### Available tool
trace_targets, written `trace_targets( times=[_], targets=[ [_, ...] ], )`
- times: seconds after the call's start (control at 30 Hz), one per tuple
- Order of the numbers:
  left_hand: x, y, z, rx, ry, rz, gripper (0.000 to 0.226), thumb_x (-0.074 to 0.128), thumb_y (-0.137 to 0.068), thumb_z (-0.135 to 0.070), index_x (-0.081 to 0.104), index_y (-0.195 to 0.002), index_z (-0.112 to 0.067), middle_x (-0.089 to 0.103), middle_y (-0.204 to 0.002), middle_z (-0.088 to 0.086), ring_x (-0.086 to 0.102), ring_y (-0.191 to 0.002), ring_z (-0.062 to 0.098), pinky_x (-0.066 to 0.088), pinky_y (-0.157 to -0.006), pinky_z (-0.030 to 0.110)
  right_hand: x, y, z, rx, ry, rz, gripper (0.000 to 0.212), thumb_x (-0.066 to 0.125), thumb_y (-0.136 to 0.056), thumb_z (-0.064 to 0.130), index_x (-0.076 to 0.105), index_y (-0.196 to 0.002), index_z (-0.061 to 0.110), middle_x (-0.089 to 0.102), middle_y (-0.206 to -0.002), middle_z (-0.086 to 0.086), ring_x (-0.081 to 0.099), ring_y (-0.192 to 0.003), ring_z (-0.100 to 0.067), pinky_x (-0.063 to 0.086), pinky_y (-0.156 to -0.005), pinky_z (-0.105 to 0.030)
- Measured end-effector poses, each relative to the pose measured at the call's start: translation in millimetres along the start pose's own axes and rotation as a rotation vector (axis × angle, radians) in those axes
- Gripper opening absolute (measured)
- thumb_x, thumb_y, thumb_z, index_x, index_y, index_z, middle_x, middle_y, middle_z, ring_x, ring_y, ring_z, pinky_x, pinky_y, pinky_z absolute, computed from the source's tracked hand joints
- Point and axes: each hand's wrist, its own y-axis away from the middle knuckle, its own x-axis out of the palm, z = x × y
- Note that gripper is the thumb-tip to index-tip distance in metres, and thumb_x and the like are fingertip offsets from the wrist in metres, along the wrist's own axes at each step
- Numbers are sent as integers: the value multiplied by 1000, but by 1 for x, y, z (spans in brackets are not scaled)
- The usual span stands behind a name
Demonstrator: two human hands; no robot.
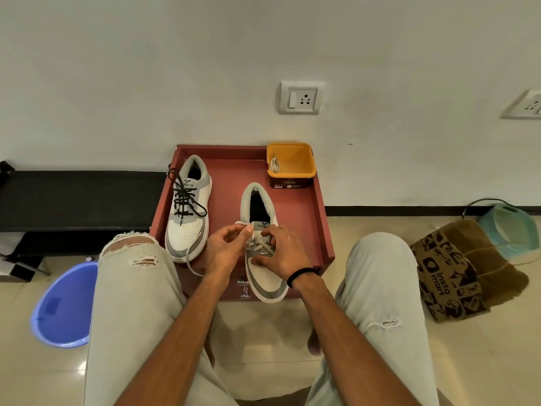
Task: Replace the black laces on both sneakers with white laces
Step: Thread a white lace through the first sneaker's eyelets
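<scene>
Red-brown is the low table (317,218) against the wall, and both sneakers lie on it. The near sneaker (265,276), on the right, already carries a white lace (261,245) through its lower eyelets. The left hand (224,249) pinches one end of this lace with curled fingers, and the right hand (282,253) bends its fingers over the crossings and holds the lace there. The far sneaker (187,212), on the left, has its black lace (184,197) in place, loose at the top. A yellow tub (291,164) at the far right corner holds another white lace (274,164).
</scene>
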Motion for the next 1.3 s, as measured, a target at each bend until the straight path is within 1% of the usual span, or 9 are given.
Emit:
trace_targets(
  times=[0.07, 0.13, 0.2, 0.33, 0.53, 0.7, 0.8, 0.97, 1.3],
  targets=[
    [1, -2, 1, 26, -85, 2, 46, 87, -73, -52, 73, -106, -22, 78, -98, 1, 76, -93, 18, 63, -84, 43, -2, -1, -2, 3, 1, -4, 67, 94, -65, 41, 62, -122, 24, 60, -110, 4, 60, -95, -14, 58, -84, -37],
    [4, -1, 0, 75, -222, 4, 60, 87, -66, -66, 72, -108, -26, 77, -98, -5, 74, -92, 9, 62, -82, 33, -6, -1, -3, 1, 10, -15, 66, 93, -66, 42, 62, -121, 24, 60, -108, 5, 60, -94, -14, 57, -82, -37],
    [4, 1, 0, 175, -340, 0, 48, 86, -75, -55, 73, -108, -21, 76, -95, -8, 72, -88, 4, 58, -79, 23, -6, -2, -3, -15, 15, -17, 64, 93, -66, 42, 63, -120, 24, 59, -104, 4, 59, -91, -15, 57, -79, -38],
    [-2, 2, 3, 299, -419, -79, 16, 80, -88, -29, 79, -96, -16, 76, -84, -8, 69, -75, 1, 55, -74, 22, -4, 0, -1, -15, 7, -9, 64, 95, -65, 37, 64, -119, 20, 54, -99, 6, 56, -87, -14, 55, -80, -36],
    [-6, -1, -1, 274, -309, -193, 15, 82, -87, -27, 81, -95, -15, 75, -80, -10, 67, -69, -6, 52, -66, 11, -3, 1, 1, -21, 21, -2, 67, 95, -64, 41, 64, -120, 22, 55, -101, 8, 56, -89, -13, 55, -80, -34],
    [-16, -8, -8, 189, -113, -354, 22, 83, -85, -30, 80, -102, -17, 78, -87, -5, 74, -82, 9, 59, -78, 24, -3, 2, 0, -14, 28, 2, 66, 95, -65, 42, 65, -120, 21, 56, -103, 7, 56, -91, -13, 54, -81, -32],
    [-23, -14, -8, 170, 15, -383, 17, 85, -83, -28, 79, -97, -20, 79, -87, -1, 75, -80, 14, 62, -81, 34, -1, 3, -2, 4, 97, -17, 67, 93, -64, 50, 65, -119, 26, 54, -113, 4, 47, -106, -18, 50, -90, -35],
    [-33, -22, -15, 128, 206, -485, 16, 84, -85, -22, 78, -97, -14, 78, -87, 6, 72, -73, 12, 61, -74, 28, 0, 2, -4, 48, 165, -9, 68, 90, -62, 58, 62, -118, 33, 48, -122, 1, 39, -116, -23, 44, -98, -38],
    [-48, -33, -24, 81, 376, -597, 15, 78, -90, -10, 77, -103, -4, 72, -75, 1, 59, -56, 3, 51, -57, 17, -5, 6, -1, 61, 196, -25, 70, 87, -62, 65, 61, -118, 32, 56, -127, 6, 45, -113, -22, 47, -90, -36]
  ],
)
